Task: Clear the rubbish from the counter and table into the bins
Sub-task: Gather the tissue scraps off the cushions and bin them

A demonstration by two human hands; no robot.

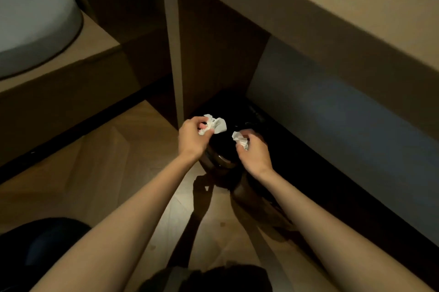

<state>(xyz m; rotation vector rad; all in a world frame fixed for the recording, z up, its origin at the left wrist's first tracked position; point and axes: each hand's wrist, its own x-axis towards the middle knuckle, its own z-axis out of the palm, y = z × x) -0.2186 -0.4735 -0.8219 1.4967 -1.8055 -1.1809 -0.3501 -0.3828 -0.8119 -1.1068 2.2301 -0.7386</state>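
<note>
My left hand [191, 138] grips a crumpled white tissue [217, 124] between thumb and fingers. My right hand [254, 152] grips a second, smaller crumpled white tissue [240, 140]. Both hands hover close together directly over a dark round bin [218, 158] that stands on the wooden floor, tucked into the shadowed recess under the counter. The bin's inside is too dark to see. Only its shiny front rim shows below my hands.
A beige counter [356, 6] runs across the upper right, with a vertical support panel [174, 54] just behind the bin. A low wooden platform [71, 73] with a grey cushion [31, 18] sits at the left. Wooden floor [107, 161] lies in front.
</note>
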